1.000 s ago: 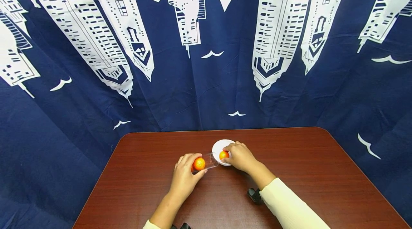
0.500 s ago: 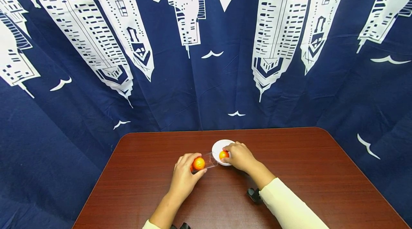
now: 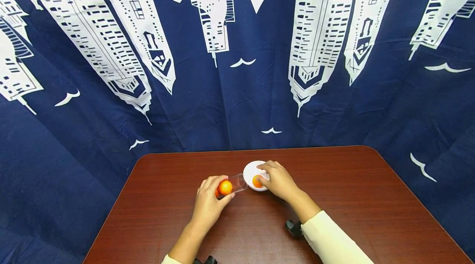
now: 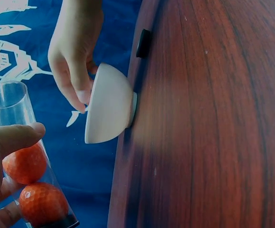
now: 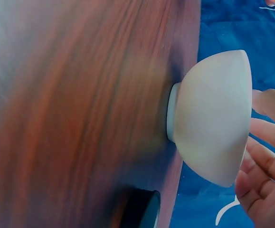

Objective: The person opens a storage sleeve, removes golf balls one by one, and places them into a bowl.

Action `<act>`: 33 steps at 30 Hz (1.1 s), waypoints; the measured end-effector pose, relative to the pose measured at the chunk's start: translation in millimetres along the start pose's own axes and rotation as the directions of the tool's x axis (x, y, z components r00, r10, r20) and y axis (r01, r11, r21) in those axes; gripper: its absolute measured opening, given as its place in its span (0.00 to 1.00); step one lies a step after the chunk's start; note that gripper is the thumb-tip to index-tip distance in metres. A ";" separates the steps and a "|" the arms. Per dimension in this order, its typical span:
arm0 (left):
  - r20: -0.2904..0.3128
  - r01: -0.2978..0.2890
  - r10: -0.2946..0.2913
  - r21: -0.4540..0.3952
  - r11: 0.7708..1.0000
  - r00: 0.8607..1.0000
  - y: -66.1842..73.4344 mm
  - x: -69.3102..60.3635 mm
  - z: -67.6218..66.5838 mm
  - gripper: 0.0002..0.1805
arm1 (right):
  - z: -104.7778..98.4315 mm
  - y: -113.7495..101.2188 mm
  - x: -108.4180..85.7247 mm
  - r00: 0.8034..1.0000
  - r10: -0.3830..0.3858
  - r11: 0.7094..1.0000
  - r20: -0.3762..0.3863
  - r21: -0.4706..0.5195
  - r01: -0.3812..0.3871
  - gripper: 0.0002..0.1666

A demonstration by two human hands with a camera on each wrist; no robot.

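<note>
One clear tube (image 3: 239,182), two orange balls (image 4: 25,165) inside, left hand (image 3: 208,203) gripping it. One white bowl (image 3: 251,170) at that hand's 2 o'clock. One loose ball (image 3: 256,181) at bowl's 6 o'clock, head view only. Right hand (image 3: 280,182): fingers parted, thumb over loose ball. Tube's dark base (image 4: 63,223): left wrist view only.

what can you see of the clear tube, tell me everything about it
The clear tube is a see-through cylinder, apparently plastic, with an open round mouth at one end and a black base at the other. Two dimpled orange balls sit in a row inside, toward the base. The left grip holds it, thumb on one side and fingers on the other. It is tilted well over, raised off the table, its mouth toward the white bowl without touching it.
</note>
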State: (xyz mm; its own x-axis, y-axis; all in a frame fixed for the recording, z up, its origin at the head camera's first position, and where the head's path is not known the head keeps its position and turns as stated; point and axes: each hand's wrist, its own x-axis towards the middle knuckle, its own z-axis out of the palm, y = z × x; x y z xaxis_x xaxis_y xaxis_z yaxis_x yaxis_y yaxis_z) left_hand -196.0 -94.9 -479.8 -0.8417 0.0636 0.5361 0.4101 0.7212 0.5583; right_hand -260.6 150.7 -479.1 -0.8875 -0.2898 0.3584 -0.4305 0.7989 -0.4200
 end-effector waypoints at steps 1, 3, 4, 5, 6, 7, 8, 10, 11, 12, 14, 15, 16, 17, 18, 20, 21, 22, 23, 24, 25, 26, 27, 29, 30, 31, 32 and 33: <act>-0.011 -0.011 0.011 0.004 1.000 1.000 -0.7 0.4 -0.3 0.30 | -0.3 -0.1 -1.3 1.000 0.006 1.000 -0.020 0.029 -0.005 0.22; -0.034 -0.034 0.034 0.015 0.999 0.999 -1.7 1.5 -0.9 0.30 | -0.9 -0.3 -4.4 0.998 0.013 0.996 -0.063 0.086 -0.007 0.23; -0.040 -0.040 0.040 0.020 0.999 0.998 -2.2 1.8 -1.0 0.30 | -1.5 -0.6 -6.6 0.996 0.018 0.993 -0.082 0.119 -0.008 0.24; -0.045 -0.047 0.048 0.024 0.999 0.998 -2.2 2.3 -1.3 0.30 | -2.2 -0.7 -8.6 0.995 0.021 0.988 -0.102 0.153 -0.005 0.24; -0.048 -0.056 0.057 0.031 0.998 0.997 -2.3 2.9 -1.4 0.30 | -2.9 -0.9 -10.5 0.992 0.020 0.983 -0.122 0.182 0.003 0.25; -0.051 -0.064 0.065 0.036 0.997 0.997 -2.2 3.7 -1.7 0.30 | -3.8 -1.4 -12.4 0.990 0.020 0.978 -0.140 0.210 0.010 0.26; -0.052 -0.070 0.072 0.048 0.996 0.996 -2.0 4.6 -2.0 0.30 | -4.7 -2.2 -14.3 0.987 0.020 0.972 -0.157 0.234 0.018 0.26; -0.050 -0.080 0.083 0.062 0.995 0.995 -1.3 6.4 -2.8 0.31 | -6.9 -4.4 -18.0 0.983 0.022 0.958 -0.181 0.284 0.031 0.26; -0.050 -0.085 0.089 0.071 0.994 0.995 -1.0 7.1 -3.2 0.31 | -7.7 -5.9 -20.0 0.982 0.026 0.953 -0.186 0.302 0.033 0.25; -0.049 -0.089 0.093 0.079 0.993 0.994 -0.7 7.8 -3.6 0.31 | -8.6 -7.9 -22.0 0.982 0.031 0.947 -0.188 0.321 0.032 0.25; -0.049 -0.095 0.100 0.095 0.991 0.994 -0.1 8.8 -4.3 0.31 | -10.1 -11.7 -25.8 0.982 0.043 0.933 -0.183 0.359 0.026 0.24; -0.051 -0.102 0.108 0.097 0.990 0.993 0.6 9.0 -4.6 0.31 | -10.3 -13.1 -27.7 0.982 0.047 0.926 -0.183 0.378 0.026 0.23; -0.049 -0.111 0.116 0.104 0.988 0.992 1.4 9.0 -4.8 0.31 | -10.6 -14.5 -29.5 0.982 0.053 0.918 -0.179 0.396 0.023 0.23; -0.047 -0.118 0.124 0.108 0.987 0.991 2.2 8.7 -4.9 0.31 | -11.0 -15.8 -31.4 0.983 0.058 0.911 -0.176 0.412 0.019 0.22; -0.045 -0.126 0.132 0.114 0.985 0.990 2.9 8.4 -4.8 0.31 | -11.2 -16.7 -33.0 0.983 0.059 0.902 -0.175 0.431 0.022 0.22; -0.043 -0.150 0.156 0.129 0.980 0.987 4.6 8.2 -4.1 0.31 | -11.6 -17.5 -35.9 0.983 0.055 0.883 -0.173 0.469 0.033 0.21; -0.041 -0.161 0.168 0.135 0.978 0.985 5.5 8.1 -3.6 0.32 | -12.1 -18.1 -37.7 0.984 0.052 0.873 -0.168 0.486 0.036 0.21; -0.037 -0.171 0.178 0.142 0.975 0.983 6.1 8.1 -3.1 0.32 | -12.5 -19.0 -39.3 0.986 0.050 0.865 -0.162 0.501 0.038 0.21; -0.037 -0.181 0.189 0.151 0.972 0.981 6.6 8.3 -2.5 0.32 | -12.6 -19.7 -40.9 0.987 0.043 0.857 -0.157 0.514 0.044 0.21; -0.040 -0.193 0.202 0.161 0.968 0.979 7.1 8.5 -1.9 0.32 | -12.7 -20.3 -42.5 0.988 0.033 0.850 -0.153 0.524 0.053 0.21; -0.042 -0.207 0.217 0.168 0.964 0.975 7.4 9.0 -1.2 0.32 | -12.8 -21.2 -44.1 0.989 0.025 0.847 -0.147 0.528 0.057 0.21; -0.045 -0.220 0.231 0.178 0.959 0.972 7.9 9.5 -0.8 0.33 | -12.9 -22.2 -45.5 0.990 0.017 0.844 -0.143 0.532 0.063 0.21; -0.046 -0.232 0.244 0.188 0.954 0.969 8.6 10.2 -0.5 0.32 | -12.9 -23.4 -46.8 0.990 0.009 0.843 -0.140 0.534 0.068 0.22; -0.050 -0.252 0.269 0.214 0.944 0.962 9.7 11.2 -0.1 0.32 | -13.3 -26.5 -48.7 0.991 -0.001 0.841 -0.130 0.537 0.071 0.23; -0.052 -0.262 0.280 0.226 0.938 0.958 10.1 11.7 -0.1 0.32 | -13.3 -27.8 -49.4 0.992 -0.007 0.843 -0.128 0.533 0.075 0.23; -0.052 -0.271 0.291 0.240 0.932 0.955 10.7 12.2 -0.2 0.32 | -13.2 -29.4 -49.8 0.992 -0.012 0.842 -0.124 0.534 0.077 0.24; -0.050 -0.279 0.300 0.254 0.926 0.953 11.5 12.4 -0.4 0.32 | -13.0 -30.6 -50.2 0.992 -0.018 0.840 -0.123 0.536 0.082 0.24; -0.047 -0.286 0.309 0.266 0.920 0.950 12.4 12.6 -0.6 0.32 | -13.0 -31.9 -50.6 0.993 -0.022 0.840 -0.118 0.537 0.082 0.24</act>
State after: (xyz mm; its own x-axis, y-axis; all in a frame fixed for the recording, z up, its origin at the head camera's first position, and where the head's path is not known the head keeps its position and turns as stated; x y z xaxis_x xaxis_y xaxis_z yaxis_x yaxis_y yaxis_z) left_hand -201.3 -85.6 -465.8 -0.6560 0.2509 0.7118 0.5250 0.8293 0.1915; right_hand -199.8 146.7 -473.0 -0.8522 -0.2427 0.4635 -0.5228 0.3644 -0.7706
